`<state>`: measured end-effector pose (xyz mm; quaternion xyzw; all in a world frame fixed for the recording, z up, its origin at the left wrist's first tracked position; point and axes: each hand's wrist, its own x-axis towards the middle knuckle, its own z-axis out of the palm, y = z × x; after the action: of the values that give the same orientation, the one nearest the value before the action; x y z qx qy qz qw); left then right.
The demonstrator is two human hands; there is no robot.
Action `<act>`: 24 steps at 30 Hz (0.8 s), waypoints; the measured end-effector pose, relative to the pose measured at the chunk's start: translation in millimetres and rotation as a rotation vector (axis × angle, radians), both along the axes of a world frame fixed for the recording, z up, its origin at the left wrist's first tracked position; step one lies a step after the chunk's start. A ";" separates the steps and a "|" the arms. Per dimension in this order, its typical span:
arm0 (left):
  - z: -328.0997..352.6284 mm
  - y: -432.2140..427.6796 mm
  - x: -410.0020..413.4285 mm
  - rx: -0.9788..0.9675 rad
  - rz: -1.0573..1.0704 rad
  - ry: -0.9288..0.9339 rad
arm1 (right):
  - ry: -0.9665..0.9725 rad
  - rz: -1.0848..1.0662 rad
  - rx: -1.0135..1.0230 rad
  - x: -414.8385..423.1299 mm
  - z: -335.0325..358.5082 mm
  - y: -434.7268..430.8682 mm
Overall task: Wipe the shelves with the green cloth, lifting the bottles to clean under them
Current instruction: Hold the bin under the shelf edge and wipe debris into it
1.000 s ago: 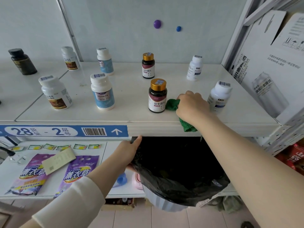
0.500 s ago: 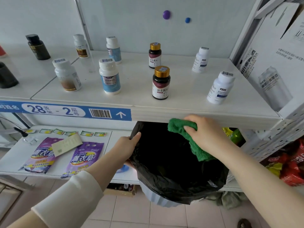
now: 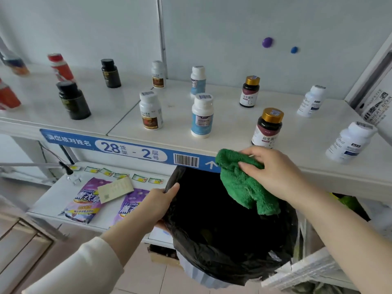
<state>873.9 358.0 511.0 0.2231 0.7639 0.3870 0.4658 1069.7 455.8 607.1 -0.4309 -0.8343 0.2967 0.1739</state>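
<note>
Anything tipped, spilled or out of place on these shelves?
No bottle tipped, nothing spilled. Two small oddities: a faint dark smudge on the white upper shelf left of the front blue-labelled white bottle, and a beige paper card lying crooked across the purple lavender packets on the lower shelf.

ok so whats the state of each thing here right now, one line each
cloth: bunched, hanging over the bag's mouth
right hand: gripping the cloth
left hand: pinching the bag's rim
bag: mouth held open
bottles: upright, capped, none lifted
</note>
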 end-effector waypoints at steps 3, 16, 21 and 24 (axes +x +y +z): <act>-2.0 -3.5 -31.8 -0.001 -0.018 0.029 | 0.106 -0.028 0.014 -26.6 13.7 -7.0; -1.3 -8.1 -114.8 0.002 -0.051 0.039 | 0.068 -0.163 0.061 -116.8 -3.6 -27.4; -4.0 -11.4 -120.1 -0.015 -0.040 0.046 | 0.142 -0.238 0.277 -144.8 4.6 -22.4; -0.9 -14.5 -126.6 -0.036 -0.008 0.033 | 0.168 -0.210 0.297 -160.6 7.6 -15.9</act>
<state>747.4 343.6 510.0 0.2240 0.7773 0.3679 0.4586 909.1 439.9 614.6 -0.4590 -0.8018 0.1854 0.3348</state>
